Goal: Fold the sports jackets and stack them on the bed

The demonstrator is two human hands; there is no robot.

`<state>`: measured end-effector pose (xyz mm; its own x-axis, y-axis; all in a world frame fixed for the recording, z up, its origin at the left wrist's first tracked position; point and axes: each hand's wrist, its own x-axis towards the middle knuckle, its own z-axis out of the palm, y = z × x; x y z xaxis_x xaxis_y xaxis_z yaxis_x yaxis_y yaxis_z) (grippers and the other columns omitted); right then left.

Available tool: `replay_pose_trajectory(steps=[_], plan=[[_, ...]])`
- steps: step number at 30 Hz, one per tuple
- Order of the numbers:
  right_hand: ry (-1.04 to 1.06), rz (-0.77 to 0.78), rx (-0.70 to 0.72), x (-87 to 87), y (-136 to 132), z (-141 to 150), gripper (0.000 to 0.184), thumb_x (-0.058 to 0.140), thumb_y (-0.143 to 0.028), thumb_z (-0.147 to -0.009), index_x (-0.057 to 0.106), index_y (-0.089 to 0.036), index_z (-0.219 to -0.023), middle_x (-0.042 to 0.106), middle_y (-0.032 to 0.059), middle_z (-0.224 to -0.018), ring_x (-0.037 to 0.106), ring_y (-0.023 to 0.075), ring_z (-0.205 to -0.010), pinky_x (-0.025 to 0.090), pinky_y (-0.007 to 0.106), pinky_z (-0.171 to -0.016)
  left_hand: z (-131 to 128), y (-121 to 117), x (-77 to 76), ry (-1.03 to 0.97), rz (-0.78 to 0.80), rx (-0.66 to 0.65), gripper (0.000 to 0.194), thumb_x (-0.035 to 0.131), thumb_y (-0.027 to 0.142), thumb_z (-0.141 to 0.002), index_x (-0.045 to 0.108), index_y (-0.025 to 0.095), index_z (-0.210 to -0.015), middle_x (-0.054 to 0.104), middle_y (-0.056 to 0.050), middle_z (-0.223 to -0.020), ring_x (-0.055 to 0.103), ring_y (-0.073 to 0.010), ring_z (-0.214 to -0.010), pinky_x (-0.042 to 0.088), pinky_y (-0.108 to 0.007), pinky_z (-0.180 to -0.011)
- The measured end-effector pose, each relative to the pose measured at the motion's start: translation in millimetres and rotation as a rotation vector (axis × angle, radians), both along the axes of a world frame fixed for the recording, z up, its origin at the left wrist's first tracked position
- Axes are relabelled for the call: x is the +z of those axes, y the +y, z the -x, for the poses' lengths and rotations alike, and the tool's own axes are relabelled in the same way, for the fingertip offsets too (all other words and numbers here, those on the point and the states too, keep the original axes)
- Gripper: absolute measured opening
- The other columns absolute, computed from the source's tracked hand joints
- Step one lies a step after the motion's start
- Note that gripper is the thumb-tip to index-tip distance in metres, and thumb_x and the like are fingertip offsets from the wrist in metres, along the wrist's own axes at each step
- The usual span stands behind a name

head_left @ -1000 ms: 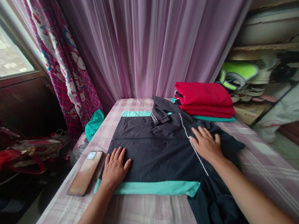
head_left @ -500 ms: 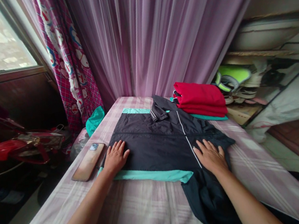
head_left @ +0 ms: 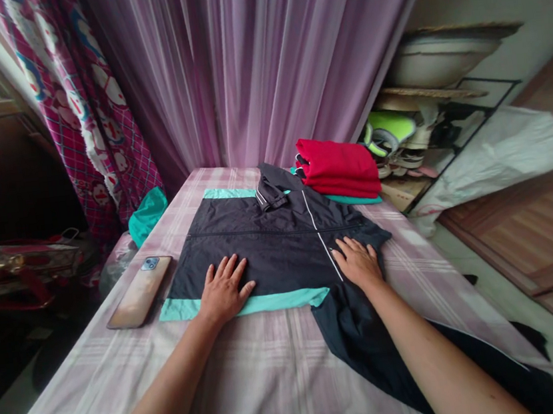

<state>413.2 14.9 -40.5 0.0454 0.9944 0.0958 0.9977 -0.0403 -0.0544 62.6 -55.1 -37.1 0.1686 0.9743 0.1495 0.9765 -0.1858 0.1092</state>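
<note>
A black jacket (head_left: pixel 271 248) with teal trim and a thin white stripe lies spread on a table covered in pink plaid cloth (head_left: pixel 257 377). My left hand (head_left: pixel 225 290) lies flat and open on the jacket's near left part, fingers spread, just above the teal hem. My right hand (head_left: pixel 357 261) rests flat and open on the jacket's right side, beside the white stripe. One black sleeve (head_left: pixel 373 336) trails from under my right forearm toward the table's near right edge.
A phone (head_left: pixel 140 291) lies face down left of the jacket. Folded red garments (head_left: pixel 339 167) are stacked at the far right of the table. A teal cloth (head_left: pixel 146 214) hangs at the far left edge. Purple curtains hang behind; cluttered shelves (head_left: pixel 417 122) stand to the right.
My right hand slid back along the jacket toward me and sits near its right edge. My left hand shifted right on the hem. The view turned rightward.
</note>
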Motion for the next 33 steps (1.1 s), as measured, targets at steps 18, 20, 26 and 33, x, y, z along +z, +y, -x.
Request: replay_pose_trajectory(steps=[18,20,26,33], plan=[[0.194,-0.179,0.139,-19.8,-30,-62,0.043,0.045,-0.038,-0.092,0.066,-0.025,-0.127,0.057,0.0085,-0.142,0.044,0.0292,-0.137,0.036,0.054,-0.111,-39,-17,2.1,-0.052,0.087,-0.534,0.054,0.045,0.054,-0.095,0.048,0.034,-0.144,0.046,-0.006,-0.153,0.038,-0.031,-0.143,0.025,-0.061,-0.117],[0.171,-0.2,0.126,-22.9,-34,-58,0.042,0.043,-0.038,-0.093,0.065,-0.026,-0.127,0.057,0.0075,-0.143,0.044,0.0286,-0.138,0.035,0.055,-0.111,-39,-17,-0.1,-0.046,0.061,-0.516,0.051,0.045,0.052,-0.096,0.049,0.035,-0.144,0.047,-0.005,-0.152,0.038,-0.0295,-0.143,0.025,-0.059,-0.117],[0.517,-0.38,0.02,-21.5,-36,-66,0.049,0.039,-0.046,-0.091,0.073,-0.02,-0.113,0.068,0.0125,-0.126,0.06,0.0272,-0.121,0.045,0.042,-0.104,-38,-19,-3.1,-0.045,0.018,-0.481,0.045,0.037,0.047,-0.1,0.051,0.037,-0.141,0.052,-0.002,-0.149,0.042,-0.0269,-0.141,0.029,-0.056,-0.116],[0.869,-0.443,-0.336,-21.2,-39,-83,0.051,0.043,-0.056,-0.084,0.077,-0.022,-0.102,0.077,0.0096,-0.101,0.069,0.0275,-0.1,0.052,0.038,-0.09,-36,-18,-6.0,-0.035,-0.013,-0.474,0.045,0.034,0.049,-0.1,0.052,0.037,-0.141,0.054,-0.002,-0.147,0.045,-0.0254,-0.138,0.031,-0.053,-0.116]])
